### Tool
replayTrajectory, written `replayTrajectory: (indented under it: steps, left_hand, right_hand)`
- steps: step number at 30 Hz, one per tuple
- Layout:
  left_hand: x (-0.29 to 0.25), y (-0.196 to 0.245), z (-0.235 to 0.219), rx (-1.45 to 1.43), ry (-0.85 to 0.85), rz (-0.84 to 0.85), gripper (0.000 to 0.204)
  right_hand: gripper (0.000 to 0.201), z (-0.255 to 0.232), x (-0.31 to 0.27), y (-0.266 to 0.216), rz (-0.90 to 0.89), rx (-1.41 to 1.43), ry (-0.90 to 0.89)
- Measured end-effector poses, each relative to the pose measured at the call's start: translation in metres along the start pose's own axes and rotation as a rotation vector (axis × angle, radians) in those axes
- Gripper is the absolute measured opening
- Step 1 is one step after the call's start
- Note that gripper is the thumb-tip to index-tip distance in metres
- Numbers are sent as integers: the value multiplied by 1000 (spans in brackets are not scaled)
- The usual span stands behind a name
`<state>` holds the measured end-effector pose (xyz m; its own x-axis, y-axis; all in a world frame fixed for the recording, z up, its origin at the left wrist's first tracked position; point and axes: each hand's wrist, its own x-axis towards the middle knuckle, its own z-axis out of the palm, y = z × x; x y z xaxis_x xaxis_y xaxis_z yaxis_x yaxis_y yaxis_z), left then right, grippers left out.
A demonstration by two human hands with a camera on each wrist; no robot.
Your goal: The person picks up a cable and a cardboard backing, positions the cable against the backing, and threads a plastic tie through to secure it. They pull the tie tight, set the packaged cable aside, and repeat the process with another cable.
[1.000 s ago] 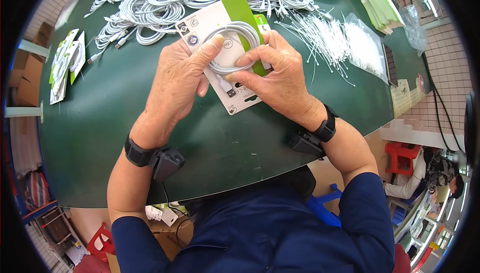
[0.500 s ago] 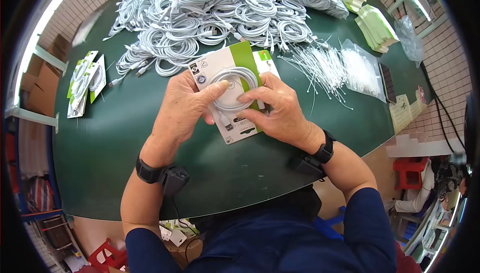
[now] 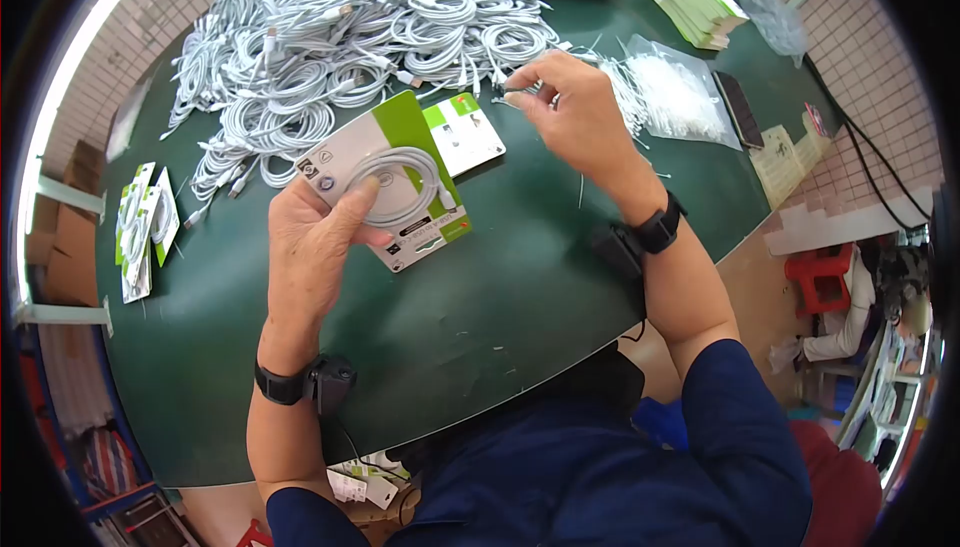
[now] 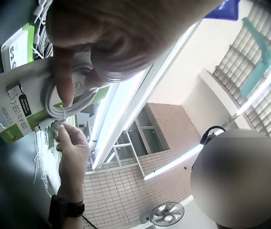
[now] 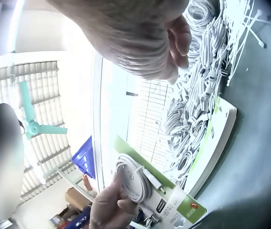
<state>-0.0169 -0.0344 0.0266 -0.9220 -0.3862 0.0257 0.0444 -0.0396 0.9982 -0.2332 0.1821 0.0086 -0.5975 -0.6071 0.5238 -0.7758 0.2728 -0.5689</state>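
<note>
My left hand (image 3: 315,237) grips a white and green retail card (image 3: 415,122), its thumb pressing a coiled white cable (image 3: 425,169) against the front. The card carries the printed words USB-A to USB-C, legible in the left wrist view. My right hand (image 3: 580,112) is raised apart from the card, up and to its right, near the edge of the cable pile (image 3: 330,27). Its fingers are bent, with thumb and index tips close together; I cannot tell whether they pinch something small. Behind the held card, another white and green card (image 3: 475,147) lies on the table.
Loose white cable ties (image 3: 625,97) and a clear bag of them (image 3: 690,97) lie at right, beside a dark phone (image 3: 738,112). Stacked green-edged cards (image 3: 695,7) stand farther back. Several carded cables (image 3: 140,227) lie at left on the green table (image 3: 440,377).
My right hand has left the coil and moved up and right, away from the card. My left hand keeps its hold on card and cable, which are now turned. The head view has shifted.
</note>
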Motion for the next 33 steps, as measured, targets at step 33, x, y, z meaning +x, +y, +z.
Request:
replayTrajectory:
  steps: [33]
  left_hand:
    - [-25, 35, 7, 107, 87, 242, 32]
  right_hand:
    - [12, -11, 6, 21, 7, -123, 224]
